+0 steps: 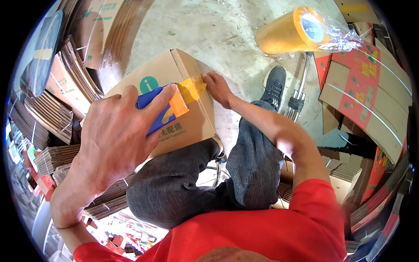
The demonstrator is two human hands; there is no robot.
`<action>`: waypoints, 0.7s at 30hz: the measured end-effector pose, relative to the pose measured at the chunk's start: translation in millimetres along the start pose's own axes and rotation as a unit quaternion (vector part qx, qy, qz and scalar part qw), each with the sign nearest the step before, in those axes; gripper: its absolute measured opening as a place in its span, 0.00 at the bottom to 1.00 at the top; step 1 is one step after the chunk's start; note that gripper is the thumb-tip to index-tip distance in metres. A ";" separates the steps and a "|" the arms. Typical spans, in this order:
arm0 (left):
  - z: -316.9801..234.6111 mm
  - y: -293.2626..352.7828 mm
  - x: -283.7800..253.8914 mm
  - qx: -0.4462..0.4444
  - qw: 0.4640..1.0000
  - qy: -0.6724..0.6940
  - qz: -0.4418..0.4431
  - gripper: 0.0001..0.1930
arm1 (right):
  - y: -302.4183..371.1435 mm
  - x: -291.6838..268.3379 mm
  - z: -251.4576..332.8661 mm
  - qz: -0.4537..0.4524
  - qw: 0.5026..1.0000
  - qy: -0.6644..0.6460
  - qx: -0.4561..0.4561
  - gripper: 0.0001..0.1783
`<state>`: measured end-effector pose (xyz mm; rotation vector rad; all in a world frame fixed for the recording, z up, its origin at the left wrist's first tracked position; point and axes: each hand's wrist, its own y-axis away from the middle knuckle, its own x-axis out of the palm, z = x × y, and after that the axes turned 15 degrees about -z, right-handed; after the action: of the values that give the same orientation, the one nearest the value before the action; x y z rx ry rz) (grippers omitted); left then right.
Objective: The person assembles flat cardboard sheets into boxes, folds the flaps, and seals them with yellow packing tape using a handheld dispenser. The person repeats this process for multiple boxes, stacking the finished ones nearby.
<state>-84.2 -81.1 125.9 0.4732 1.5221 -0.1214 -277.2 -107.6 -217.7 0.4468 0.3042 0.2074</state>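
Observation:
A brown cardboard box (195, 124) with green print rests tilted against my knees. My left hand (120, 126) is wrapped round a blue and orange tape dispenser (158, 109), pressed on the box's upper face near its right edge. From its toothed orange edge a strip of yellow tape (193, 89) runs over the box edge. My right hand (217, 88) lies against the box's right side at the end of the tape, its fingers bent and partly hidden by the box.
A large roll of yellow tape (283, 34) with loose clear film stands on the floor beyond my shoe (274, 85), near a metal pole (301, 83). Bundled flat cartons (74, 78) lie at the left, and strapped red and brown cartons (366, 87) at the right.

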 end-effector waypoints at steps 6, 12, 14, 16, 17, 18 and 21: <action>1.8 2.8 -2.5 -0.006 1.000 -0.007 -0.005 0.34 | -50.4 -26.8 71.6 -0.213 0.945 -0.085 -0.235 0.17; 4.5 0.4 3.0 0.006 1.000 0.023 -0.019 0.33 | -24.5 21.6 117.8 -0.037 0.923 -0.281 -0.260 0.26; 4.4 1.8 1.2 0.002 1.000 0.028 -0.010 0.34 | -20.7 34.5 75.8 -0.004 0.941 -0.306 -0.141 0.28; 2.7 4.5 2.4 -0.011 0.999 0.026 0.019 0.37 | -26.9 42.6 35.8 -0.009 0.953 -0.268 -0.145 0.24; 3.0 3.9 2.2 -0.019 0.999 0.021 0.025 0.37 | -34.4 44.7 16.2 -0.017 0.958 -0.246 -0.147 0.23; 1.9 3.4 1.1 -0.024 0.999 0.019 0.031 0.37 | -41.8 46.2 -5.0 -0.047 0.964 -0.184 -0.186 0.20; 1.1 -2.0 1.5 0.004 1.000 0.020 -0.013 0.33 | -59.1 45.7 -41.3 -0.135 0.940 0.011 -0.312 0.15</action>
<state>-83.8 -83.0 124.0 0.4659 1.5675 -0.1389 -240.6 -131.5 -291.0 -0.2281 0.3011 0.0331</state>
